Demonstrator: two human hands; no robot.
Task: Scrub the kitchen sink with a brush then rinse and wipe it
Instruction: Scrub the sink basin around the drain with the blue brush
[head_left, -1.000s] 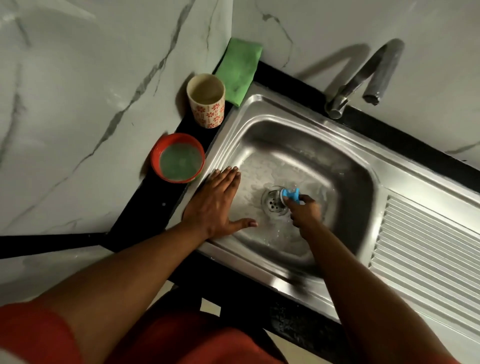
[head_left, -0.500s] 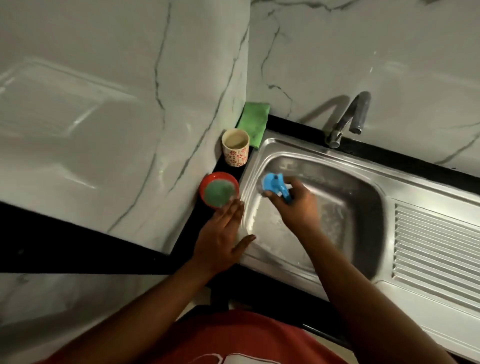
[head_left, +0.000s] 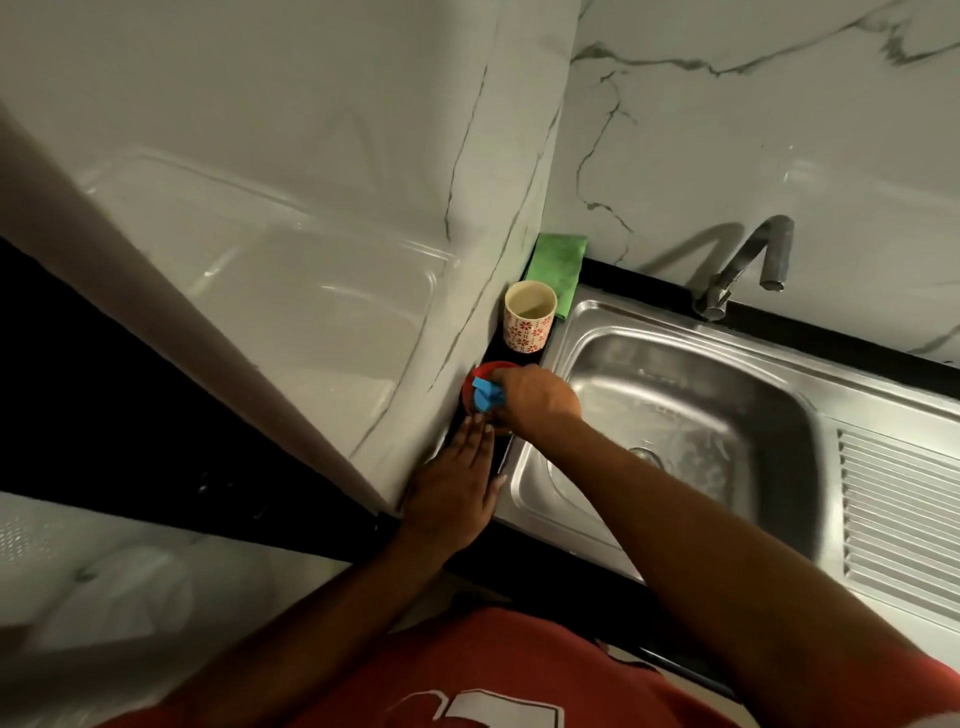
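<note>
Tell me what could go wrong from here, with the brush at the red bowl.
1. The right hand holds the blue brush at the red bowl, which sits on a narrow counter strip between wall and sink. A hard push might tip or slide it.
2. The patterned cup stands just behind the bowl, so a careless pull of the hand could knock it over.

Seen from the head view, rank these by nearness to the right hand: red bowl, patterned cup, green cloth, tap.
1. Red bowl, under the right hand gripping the blue brush.
2. Patterned cup, just behind the bowl.
3. Green cloth, in the corner.
4. Tap, far off rightward.
</note>
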